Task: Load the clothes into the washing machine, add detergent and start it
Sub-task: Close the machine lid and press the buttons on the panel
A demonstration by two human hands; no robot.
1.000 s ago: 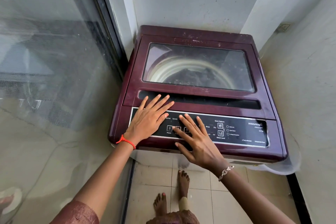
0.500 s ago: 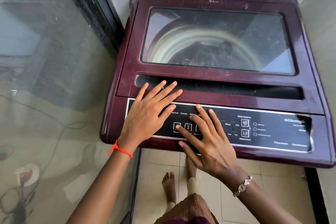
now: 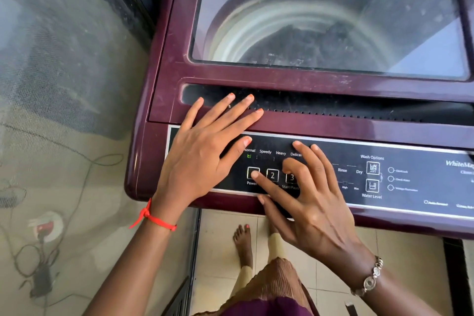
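A maroon top-loading washing machine (image 3: 164, 79) fills the view, its glass lid (image 3: 328, 15) closed over the drum, where dark clothes show dimly. My left hand (image 3: 202, 154) lies flat, fingers spread, on the machine's front left corner above the black control panel (image 3: 410, 177). My right hand (image 3: 307, 202) rests over the panel, fingers apart, its index fingertip on the Power button (image 3: 253, 173). A small green light (image 3: 248, 156) glows under the word Normal. No detergent is in view.
A glass door (image 3: 64, 84) stands close on the left, with reflected cables and a plug seen in it. My bare feet (image 3: 243, 244) stand on beige floor tiles below the machine's front edge.
The camera has come much closer to the panel. My right index finger has slid left onto the Power button, and a green light now shows under Normal. My left hand stays put.
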